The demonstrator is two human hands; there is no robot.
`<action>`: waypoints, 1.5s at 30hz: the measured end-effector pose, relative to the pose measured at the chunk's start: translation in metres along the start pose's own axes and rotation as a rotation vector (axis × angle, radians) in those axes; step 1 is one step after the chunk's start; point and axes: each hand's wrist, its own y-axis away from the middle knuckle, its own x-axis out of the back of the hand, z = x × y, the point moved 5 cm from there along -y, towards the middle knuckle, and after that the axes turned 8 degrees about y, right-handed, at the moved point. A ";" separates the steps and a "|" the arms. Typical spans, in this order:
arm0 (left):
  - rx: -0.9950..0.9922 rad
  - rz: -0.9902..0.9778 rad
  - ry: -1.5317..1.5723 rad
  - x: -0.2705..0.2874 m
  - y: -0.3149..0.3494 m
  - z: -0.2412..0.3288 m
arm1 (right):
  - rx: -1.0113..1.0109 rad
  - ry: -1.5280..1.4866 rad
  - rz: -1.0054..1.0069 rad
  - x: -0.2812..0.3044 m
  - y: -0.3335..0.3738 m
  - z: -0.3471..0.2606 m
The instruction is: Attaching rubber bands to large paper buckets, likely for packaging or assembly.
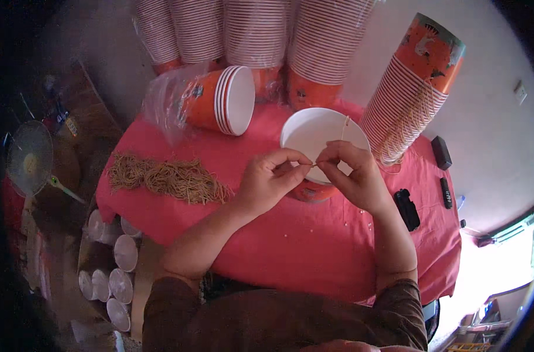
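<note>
Over the near rim of a white-lined orange paper bucket (305,130), my left hand (270,179) and my right hand (355,176) meet, thumb and forefinger pinched in each. A thin piece of tan cord (314,165) shows between the fingertips, and both hands grip it. Another stretch of cord (345,126) hangs at the bucket's inner wall on the far right, looped at the rim. Whether the two stretches join is hidden behind my right hand. The bucket stands upright on a red cloth (267,234). Left of my left forearm lies a bundle of tan cords (167,179).
Tall bucket stacks (255,35) in clear plastic line the back. A shorter stack (237,100) lies on its side. At right leans another stack (396,100) with cords hanging along it. A black case (406,209) and marker (446,193) lie right; clear cups (120,286) sit below left.
</note>
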 end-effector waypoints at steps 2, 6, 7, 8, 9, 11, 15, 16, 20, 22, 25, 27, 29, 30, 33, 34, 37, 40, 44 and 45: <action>-0.003 -0.018 -0.118 0.000 0.000 0.001 | -0.070 0.035 -0.024 0.001 0.001 0.000; -0.102 -0.033 -0.161 0.000 0.000 0.005 | -0.012 0.075 -0.013 0.002 -0.001 0.001; -0.089 -0.029 -0.158 -0.001 0.000 0.005 | -0.002 0.089 0.001 0.004 -0.001 -0.001; -0.088 -0.028 -0.158 0.000 0.000 0.003 | 0.007 0.102 0.015 0.004 -0.001 -0.001; -0.126 -0.018 -0.166 0.001 -0.001 0.001 | 0.007 0.101 0.014 0.004 -0.002 0.000; -0.163 -0.007 -0.176 0.001 -0.001 0.002 | 0.042 0.107 0.048 0.004 -0.002 0.000; -0.135 -0.017 -0.223 0.001 -0.001 0.004 | 0.086 0.157 0.081 0.005 -0.002 -0.001; -0.114 -0.026 -0.198 0.001 -0.002 0.002 | 0.073 0.161 0.098 0.005 -0.001 0.001; -0.088 -0.026 -0.169 0.003 -0.003 -0.002 | -0.016 0.132 0.137 0.002 0.000 0.006; -0.109 0.011 -0.140 0.002 -0.003 -0.004 | -0.087 0.080 0.114 0.001 0.000 0.011; -0.056 0.002 -0.106 0.003 -0.002 -0.006 | -0.227 -0.048 0.104 0.006 0.000 0.016; -0.072 0.015 -0.105 0.005 -0.002 -0.007 | -0.289 -0.130 0.110 0.009 -0.001 0.015; -0.089 0.026 -0.103 0.007 -0.004 -0.008 | -0.290 -0.157 0.064 0.010 -0.001 0.013; -0.091 0.037 -0.112 0.008 -0.004 -0.008 | -0.290 -0.156 0.064 0.012 -0.001 0.015; -0.084 0.044 -0.126 0.011 -0.004 -0.009 | -0.154 0.074 -0.040 0.010 -0.002 0.012; -0.073 0.040 -0.130 0.011 -0.003 -0.010 | -0.129 0.078 -0.048 0.009 -0.002 0.012; -0.086 0.022 -0.142 0.007 -0.003 -0.006 | -0.068 0.119 -0.047 0.008 -0.001 0.009; -0.136 -0.015 -0.178 0.004 -0.001 0.000 | -0.012 0.143 -0.045 0.008 -0.003 0.003; -0.191 -0.032 -0.170 -0.002 0.001 0.007 | -0.022 0.117 -0.027 0.006 -0.003 0.002; -0.221 -0.054 -0.228 -0.003 0.001 0.010 | -0.022 0.116 -0.028 0.006 -0.003 0.002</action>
